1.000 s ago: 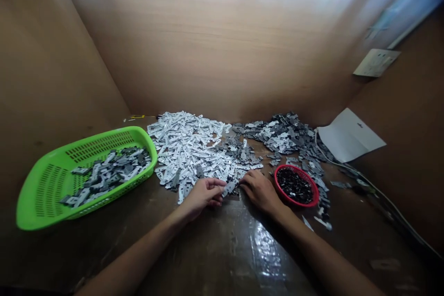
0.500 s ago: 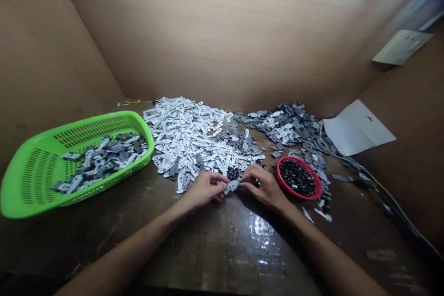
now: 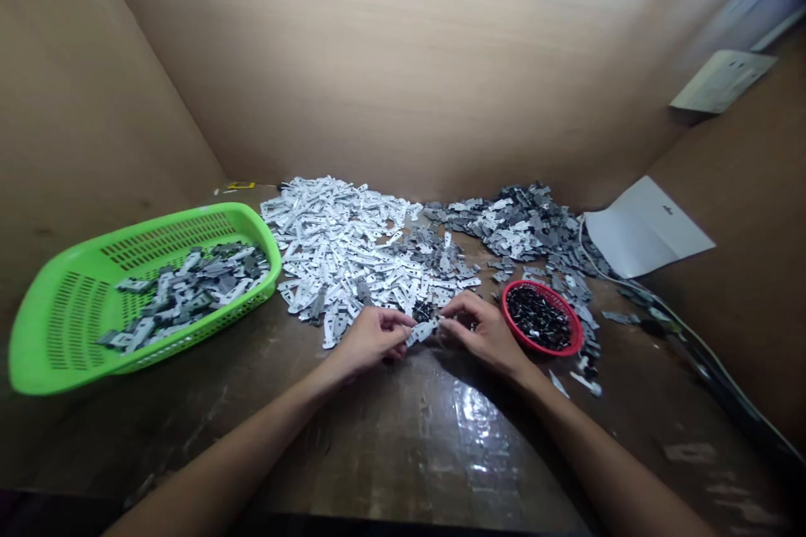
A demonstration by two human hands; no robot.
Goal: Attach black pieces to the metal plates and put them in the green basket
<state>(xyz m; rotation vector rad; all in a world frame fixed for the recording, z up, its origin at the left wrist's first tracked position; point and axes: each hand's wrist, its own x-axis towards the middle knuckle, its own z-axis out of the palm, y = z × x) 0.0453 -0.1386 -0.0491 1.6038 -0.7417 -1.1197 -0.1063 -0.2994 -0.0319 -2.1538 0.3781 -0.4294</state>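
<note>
Hands meet over one small metal plate

Left hand (image 3: 371, 337) and right hand (image 3: 484, 334) pinch a pale metal plate (image 3: 421, 331) between fingertips, just above the dark worktable (image 3: 403, 445). Behind lies the heap of white plates (image 3: 340, 252). Red bowl of black bits (image 3: 540, 317) sits beside the right wrist; green basket (image 3: 69, 336) far left.

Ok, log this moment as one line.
left hand: pinches metal plate | right hand: fingertips at plate's other end | red bowl: beside right hand, dark bits inside | green basket: far left, grey parts inside
</note>
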